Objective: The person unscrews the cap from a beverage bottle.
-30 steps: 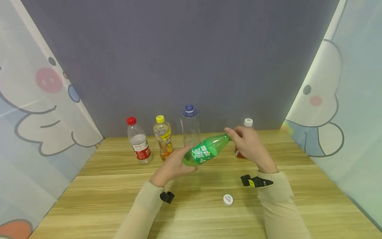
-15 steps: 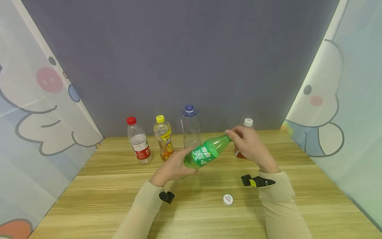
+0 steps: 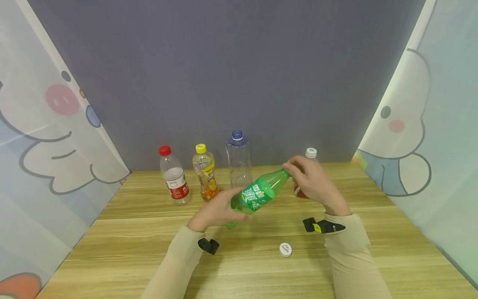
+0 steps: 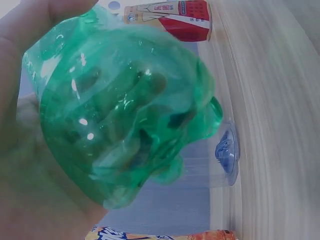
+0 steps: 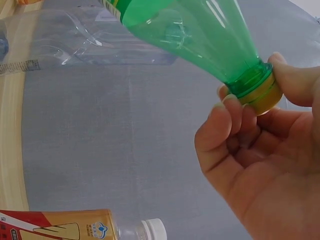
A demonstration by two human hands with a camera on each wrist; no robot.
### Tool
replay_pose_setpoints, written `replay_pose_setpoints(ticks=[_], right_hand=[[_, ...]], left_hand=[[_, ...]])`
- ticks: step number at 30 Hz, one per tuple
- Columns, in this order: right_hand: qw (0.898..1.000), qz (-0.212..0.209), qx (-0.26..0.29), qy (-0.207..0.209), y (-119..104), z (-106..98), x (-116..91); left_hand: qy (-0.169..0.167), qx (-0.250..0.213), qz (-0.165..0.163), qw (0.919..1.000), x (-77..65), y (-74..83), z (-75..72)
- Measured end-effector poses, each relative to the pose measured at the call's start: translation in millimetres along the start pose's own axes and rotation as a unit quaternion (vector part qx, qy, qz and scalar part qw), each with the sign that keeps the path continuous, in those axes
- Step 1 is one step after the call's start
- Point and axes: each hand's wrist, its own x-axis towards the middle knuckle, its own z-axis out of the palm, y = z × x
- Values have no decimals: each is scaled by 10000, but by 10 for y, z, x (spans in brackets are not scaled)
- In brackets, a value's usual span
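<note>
A green plastic bottle (image 3: 257,194) is held tilted above the table, its neck up to the right and its base down to the left. My left hand (image 3: 221,210) grips its lower body; the left wrist view shows the lobed green base (image 4: 150,120) close up. With thumb and fingers, my right hand (image 3: 311,180) pinches the yellowish cap (image 5: 266,98) seated on the bottle's neck. Below the bottle, a loose white cap (image 3: 285,249) with a printed logo lies on the table. Behind it stands a clear bottle with a blue, uncapped neck (image 3: 237,137).
At the back left stand a red-capped bottle (image 3: 175,182) and a yellow-capped bottle (image 3: 205,174). A white-capped bottle (image 3: 310,153) stands at the back right, partly hidden by my right hand. A grey panel (image 3: 239,74) rises behind the wooden table (image 3: 123,249).
The green bottle has tilted a little steeper, with its base end lower and showing beneath my left hand. My right hand stays at the cap, shifted only slightly.
</note>
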Motion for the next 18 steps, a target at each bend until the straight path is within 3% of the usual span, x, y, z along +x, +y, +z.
replay_pose_setpoints(ticks=[8,18], right_hand=[[9997,-218,121,8,-1,3,-8],[9984,-481,310,34,-2,18,-19]], left_hand=[[-181,181,-34,9997,-12,-12,-23],[-410,9,-158,9990,-28,-1,-31]])
